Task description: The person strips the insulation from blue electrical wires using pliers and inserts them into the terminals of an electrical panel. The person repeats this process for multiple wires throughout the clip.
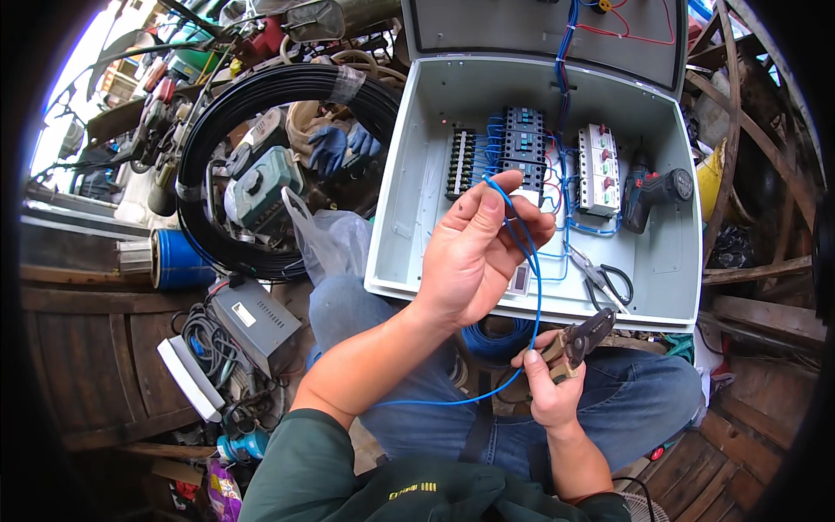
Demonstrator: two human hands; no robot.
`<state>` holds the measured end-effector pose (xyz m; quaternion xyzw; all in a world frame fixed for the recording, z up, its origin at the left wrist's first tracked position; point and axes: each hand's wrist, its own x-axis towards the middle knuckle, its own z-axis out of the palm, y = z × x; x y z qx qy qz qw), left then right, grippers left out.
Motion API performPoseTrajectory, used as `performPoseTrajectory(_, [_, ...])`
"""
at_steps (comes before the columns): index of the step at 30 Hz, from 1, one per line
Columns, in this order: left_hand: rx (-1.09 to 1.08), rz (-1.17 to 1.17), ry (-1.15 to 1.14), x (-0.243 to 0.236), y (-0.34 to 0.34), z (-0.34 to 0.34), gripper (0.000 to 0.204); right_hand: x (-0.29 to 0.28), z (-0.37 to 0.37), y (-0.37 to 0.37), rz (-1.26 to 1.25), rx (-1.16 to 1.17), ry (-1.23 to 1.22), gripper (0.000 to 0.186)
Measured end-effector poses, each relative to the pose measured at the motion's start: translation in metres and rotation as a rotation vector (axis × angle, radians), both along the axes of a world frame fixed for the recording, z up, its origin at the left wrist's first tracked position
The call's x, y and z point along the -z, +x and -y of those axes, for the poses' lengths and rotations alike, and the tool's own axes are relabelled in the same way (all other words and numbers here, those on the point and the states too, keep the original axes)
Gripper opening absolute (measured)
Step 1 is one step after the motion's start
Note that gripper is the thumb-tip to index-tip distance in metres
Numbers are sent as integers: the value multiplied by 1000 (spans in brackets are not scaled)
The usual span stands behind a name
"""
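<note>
My left hand (478,248) pinches the end of a blue wire (538,300) between thumb and fingertips, held up in front of the electrical enclosure (417,165). From there the wire runs down past my right hand and bends left across my lap. My right hand (552,387) is closed around the tan handles of wire strippers (589,337). Their dark jaws point up and right, apart from the wire end. Inside the enclosure are a terminal block (461,163), black contactors (524,135) and white circuit breakers (597,170), with blue and red wiring.
In the enclosure lie a cordless drill (652,191) and scissors (600,280). A blue wire coil (496,339) sits below its front edge. At left are a large black cable coil (196,187), blue gloves (329,150), a grey box (257,317) and a blue can (178,258).
</note>
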<state>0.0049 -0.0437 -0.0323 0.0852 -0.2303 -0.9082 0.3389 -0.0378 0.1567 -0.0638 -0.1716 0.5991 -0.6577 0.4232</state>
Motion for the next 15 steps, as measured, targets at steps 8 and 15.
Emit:
performPoseTrajectory(8, [43, -8, 4, -5, 1, -4, 30, 0, -2, 1, 6, -16, -20, 14])
performPoseTrajectory(15, [30, -30, 5, -3, -4, -5, 24, 6, -2, 6, 17, -42, -19, 14])
